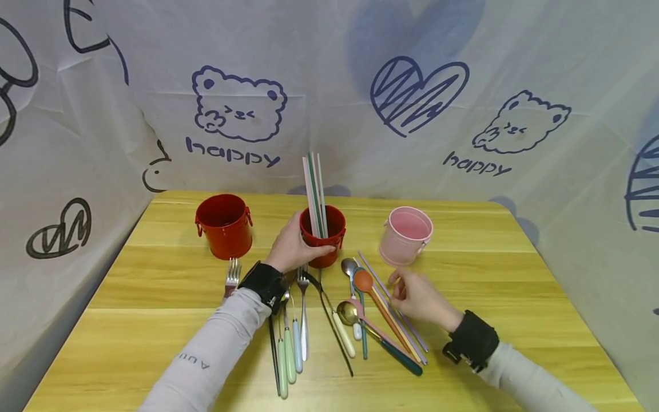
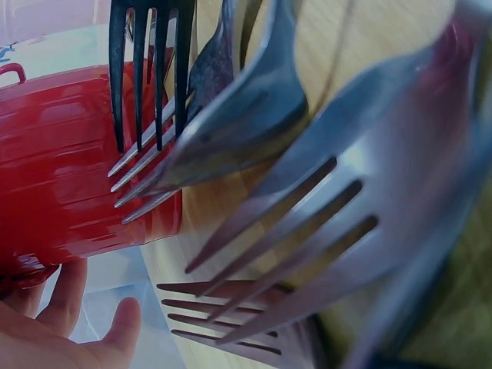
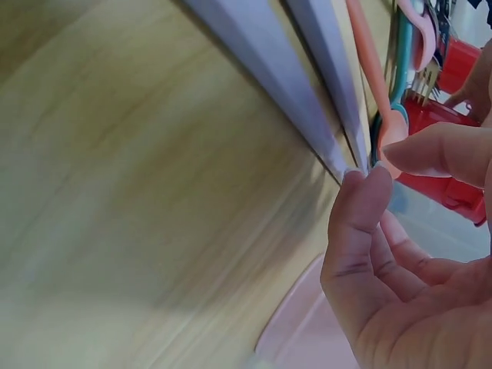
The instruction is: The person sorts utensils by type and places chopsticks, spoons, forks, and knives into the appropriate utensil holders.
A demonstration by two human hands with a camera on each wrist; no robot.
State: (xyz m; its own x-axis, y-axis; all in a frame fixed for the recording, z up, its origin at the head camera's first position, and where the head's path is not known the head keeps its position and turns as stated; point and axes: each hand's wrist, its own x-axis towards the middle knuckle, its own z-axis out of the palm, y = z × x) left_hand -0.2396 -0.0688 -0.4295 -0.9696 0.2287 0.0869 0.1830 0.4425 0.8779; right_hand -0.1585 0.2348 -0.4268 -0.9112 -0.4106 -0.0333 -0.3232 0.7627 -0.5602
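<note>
My left hand [image 1: 293, 247] holds the middle red bucket [image 1: 324, 261], its thumb across the front wall. Several chopsticks [image 1: 315, 197], pink, green and white, stand upright in that bucket. My right hand [image 1: 419, 297] hovers beside two purple chopsticks [image 3: 261, 69] lying on the table, its fingers bent. In the right wrist view a small gap shows between thumb and fingertip, with nothing held. An orange spoon [image 1: 363, 280] lies just left of the purple chopsticks. Forks [image 2: 338, 200] lie close below the left wrist, in front of the bucket.
Another red bucket [image 1: 226, 234] stands at the left and a pink bucket [image 1: 404, 243] at the right. Between the arms lie several forks, spoons and other utensils with green, blue and cream handles. A gold spoon [image 1: 348, 312] with a dark handle lies nearer the front. Printed cloth hangs behind the table.
</note>
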